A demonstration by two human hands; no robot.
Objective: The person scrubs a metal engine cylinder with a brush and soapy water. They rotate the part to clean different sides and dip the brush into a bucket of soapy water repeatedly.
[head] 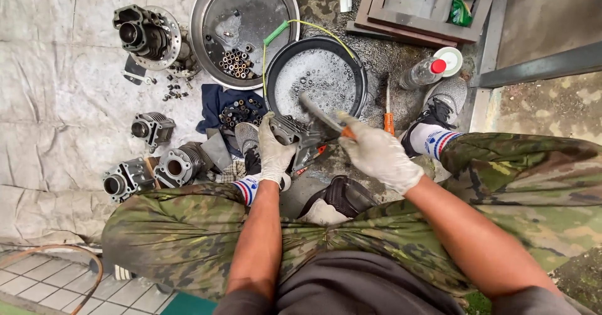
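One grey finned cyl. (pixel 295 133) — greasy

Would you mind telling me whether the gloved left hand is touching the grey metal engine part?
Touching: the head view shows the left hand gripping the grey metal engine part directly.

Soft even daylight, faint shadows, sharp centre, edges perhaps slightly warped

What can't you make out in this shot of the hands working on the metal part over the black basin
Head view only:
- Metal part: its underside is hidden by the left hand.
- Tool in the right hand: the moving tip is blurred, so its kind is unclear; the fingers cover the orange handle.
- Small tubes in the round metal tray: too small to count.
- Wooden frame: cut off by the top edge.
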